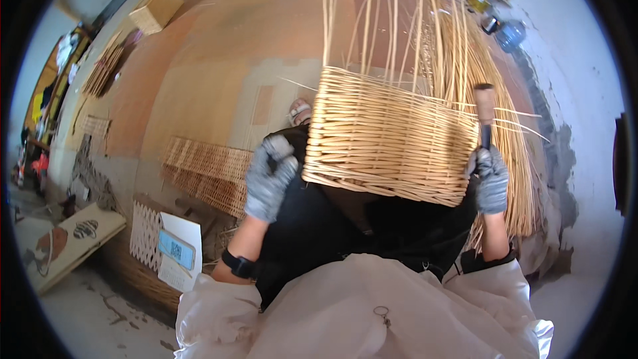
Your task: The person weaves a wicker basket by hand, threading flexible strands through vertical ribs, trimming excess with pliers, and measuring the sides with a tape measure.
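Note:
A half-woven rectangular wicker basket [389,139] rests on my lap, its long unwoven stakes [392,13] rising away from me. My left hand [269,178], in a grey glove, presses against the basket's left side with curled fingers. My right hand [492,179], also gloved, grips a tool with a dark shaft and a wooden handle [484,103] held upright beside the basket's right edge. A black watch band sits on my left wrist.
A loose bundle of willow rods [505,119] lies on the floor to the right. Flat woven panels [209,173] lie at the left, with a white lattice piece [145,234], a phone [176,248] on paper, a cardboard box [157,6] and jars [495,0] far off.

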`<state>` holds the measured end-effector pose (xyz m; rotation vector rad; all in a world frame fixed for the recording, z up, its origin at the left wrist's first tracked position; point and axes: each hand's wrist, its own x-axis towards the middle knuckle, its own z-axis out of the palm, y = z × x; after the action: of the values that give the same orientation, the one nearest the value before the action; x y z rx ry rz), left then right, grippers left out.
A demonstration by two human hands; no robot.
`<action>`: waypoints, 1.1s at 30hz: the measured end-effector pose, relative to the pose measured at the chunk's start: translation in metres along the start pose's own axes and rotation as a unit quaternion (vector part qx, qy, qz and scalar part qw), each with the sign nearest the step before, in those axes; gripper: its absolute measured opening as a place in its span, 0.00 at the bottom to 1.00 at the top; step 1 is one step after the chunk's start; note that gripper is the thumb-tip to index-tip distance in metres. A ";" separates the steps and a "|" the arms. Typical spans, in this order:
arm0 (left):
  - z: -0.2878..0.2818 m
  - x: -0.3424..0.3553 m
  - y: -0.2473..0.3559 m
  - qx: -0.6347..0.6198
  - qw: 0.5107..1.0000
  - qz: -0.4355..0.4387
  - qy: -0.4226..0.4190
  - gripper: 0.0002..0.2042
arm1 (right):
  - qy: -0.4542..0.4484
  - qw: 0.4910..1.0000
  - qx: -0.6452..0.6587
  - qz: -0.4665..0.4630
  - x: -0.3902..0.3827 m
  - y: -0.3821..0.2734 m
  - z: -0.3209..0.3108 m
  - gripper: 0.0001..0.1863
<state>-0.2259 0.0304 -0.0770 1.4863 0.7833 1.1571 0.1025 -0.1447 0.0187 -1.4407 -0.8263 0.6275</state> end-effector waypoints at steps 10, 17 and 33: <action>0.050 0.065 0.002 0.064 0.987 -0.139 -0.041 0.32 | 0.302 0.916 0.230 0.132 -0.033 0.107 -0.117 0.09; 0.037 0.047 0.002 0.173 0.964 -0.150 -0.134 0.26 | -0.100 0.805 -0.496 0.309 -0.084 0.295 -0.283 0.12; 0.034 0.126 0.010 0.209 0.977 -0.014 -0.049 0.23 | 0.207 0.816 0.060 0.536 -0.198 0.306 -0.204 0.10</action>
<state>-0.1547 0.1316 -0.0347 1.8552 1.0200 0.9238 0.1826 -0.4073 -0.2960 -1.7707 0.4631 1.1068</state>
